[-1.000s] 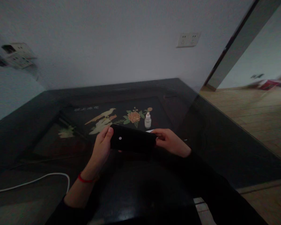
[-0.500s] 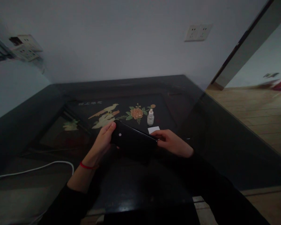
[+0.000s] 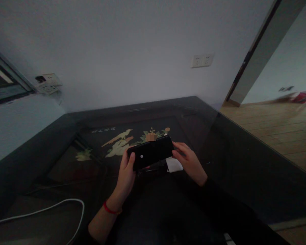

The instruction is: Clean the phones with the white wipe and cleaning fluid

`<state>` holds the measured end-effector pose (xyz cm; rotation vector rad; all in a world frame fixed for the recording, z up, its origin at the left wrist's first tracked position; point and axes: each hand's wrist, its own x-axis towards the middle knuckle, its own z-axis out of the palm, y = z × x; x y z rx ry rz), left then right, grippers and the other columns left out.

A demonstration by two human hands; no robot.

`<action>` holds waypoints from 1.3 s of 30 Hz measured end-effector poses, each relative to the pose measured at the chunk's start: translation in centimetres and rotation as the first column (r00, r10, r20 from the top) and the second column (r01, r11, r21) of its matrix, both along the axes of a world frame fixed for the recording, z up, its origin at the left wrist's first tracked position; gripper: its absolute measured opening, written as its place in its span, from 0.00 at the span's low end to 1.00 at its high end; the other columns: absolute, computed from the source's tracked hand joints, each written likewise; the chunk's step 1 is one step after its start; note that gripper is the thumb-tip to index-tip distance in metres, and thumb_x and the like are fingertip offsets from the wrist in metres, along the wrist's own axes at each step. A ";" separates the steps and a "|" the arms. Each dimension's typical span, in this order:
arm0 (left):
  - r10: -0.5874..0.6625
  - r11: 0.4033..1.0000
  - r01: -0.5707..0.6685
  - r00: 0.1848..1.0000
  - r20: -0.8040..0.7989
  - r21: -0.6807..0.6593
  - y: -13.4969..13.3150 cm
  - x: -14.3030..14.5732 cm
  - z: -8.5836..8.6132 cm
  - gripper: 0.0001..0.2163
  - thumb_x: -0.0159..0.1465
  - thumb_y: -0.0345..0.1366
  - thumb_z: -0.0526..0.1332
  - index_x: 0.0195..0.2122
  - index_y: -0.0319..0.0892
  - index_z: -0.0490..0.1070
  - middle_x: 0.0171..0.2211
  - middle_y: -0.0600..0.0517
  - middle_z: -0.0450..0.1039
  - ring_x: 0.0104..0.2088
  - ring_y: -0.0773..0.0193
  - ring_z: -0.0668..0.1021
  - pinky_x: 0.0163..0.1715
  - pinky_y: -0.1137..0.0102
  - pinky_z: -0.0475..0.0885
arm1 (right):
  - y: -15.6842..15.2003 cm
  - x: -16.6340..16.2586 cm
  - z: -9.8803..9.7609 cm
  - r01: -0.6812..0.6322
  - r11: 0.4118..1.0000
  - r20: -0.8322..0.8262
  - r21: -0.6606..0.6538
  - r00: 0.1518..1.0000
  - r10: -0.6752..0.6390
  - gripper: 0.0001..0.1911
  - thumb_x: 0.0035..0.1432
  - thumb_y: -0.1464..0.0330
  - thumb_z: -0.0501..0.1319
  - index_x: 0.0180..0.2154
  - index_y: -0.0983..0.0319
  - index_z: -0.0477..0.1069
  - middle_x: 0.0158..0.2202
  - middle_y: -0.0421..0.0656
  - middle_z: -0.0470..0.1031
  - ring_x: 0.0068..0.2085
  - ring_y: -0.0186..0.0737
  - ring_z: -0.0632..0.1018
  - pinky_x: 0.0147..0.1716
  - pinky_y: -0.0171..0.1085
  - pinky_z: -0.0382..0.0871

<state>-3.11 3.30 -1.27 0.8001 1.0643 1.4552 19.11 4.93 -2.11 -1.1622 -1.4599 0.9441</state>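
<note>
A black smartphone (image 3: 151, 152) is held above the table, its dark face towards me and a small white dot near its left end. My left hand (image 3: 127, 166) grips that left end, with the thumb on the face. At the right end, my right hand (image 3: 190, 161) pinches the edge between thumb and fingers. Below the phone, beside my right fingers, lies a white sheet (image 3: 175, 165), partly covered. The small clear bottle is almost fully hidden behind the phone.
The dark glossy table (image 3: 244, 170) has bird and flower decoration (image 3: 119, 144). A white cable (image 3: 53, 205) curves across the left side. A small bright sliver (image 3: 208, 163) lies right of my right hand. Wall sockets (image 3: 202, 60) are behind, and a window (image 3: 5, 78) is at left.
The phone has turned, its right end rising in front of the bottle. My right hand has shifted up along its right edge. More of the white sheet shows, and the view has tilted upward.
</note>
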 end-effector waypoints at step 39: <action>-0.713 0.653 0.745 0.546 0.440 0.135 -3.4 1.1 -0.5 0.26 0.60 0.39 0.63 0.60 0.59 0.61 0.59 0.46 0.68 0.57 0.43 0.71 0.50 0.51 0.68 | -2.0 1.1 4.0 -0.033 0.995 0.114 0.094 0.993 0.023 0.10 0.50 0.63 0.66 0.35 0.59 0.72 0.34 0.42 0.73 0.36 0.41 0.74 0.37 0.41 0.70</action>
